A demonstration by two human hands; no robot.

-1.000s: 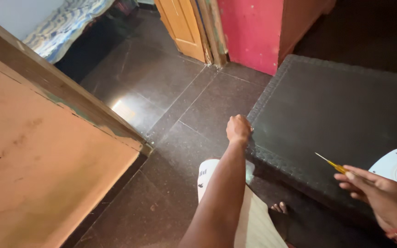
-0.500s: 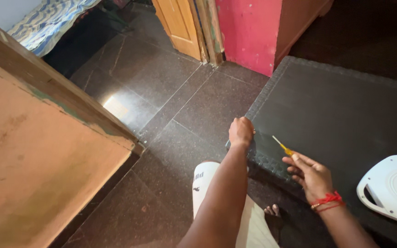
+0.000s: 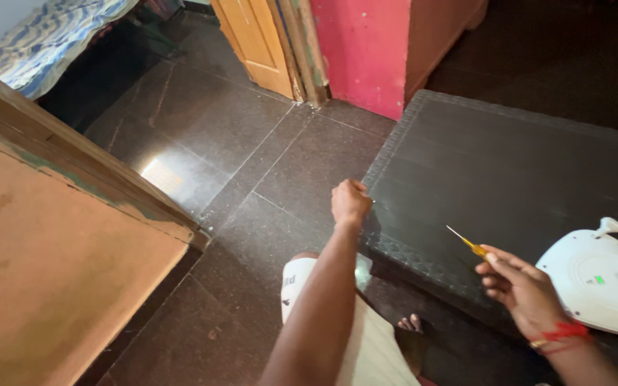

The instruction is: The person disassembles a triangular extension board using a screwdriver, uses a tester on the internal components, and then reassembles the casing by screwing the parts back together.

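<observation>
Yellow screwdriver [image 3: 468,244] pinched in rt hand [image 3: 520,289]; lt hand [image 3: 350,201] grips table edge [image 3: 384,171].

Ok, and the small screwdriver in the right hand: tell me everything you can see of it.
The screwdriver is small and slim, with a thin pale metal shaft and a translucent yellow-orange handle. The right hand pinches the handle end between fingertips, so only part of the handle shows. It is tilted, with the tip pointing up and left over the dark table, and looks held above the top rather than touching it. The tip shape is too small to tell.

The white device [image 3: 599,282] and dark table [image 3: 509,171] run off-frame.
</observation>
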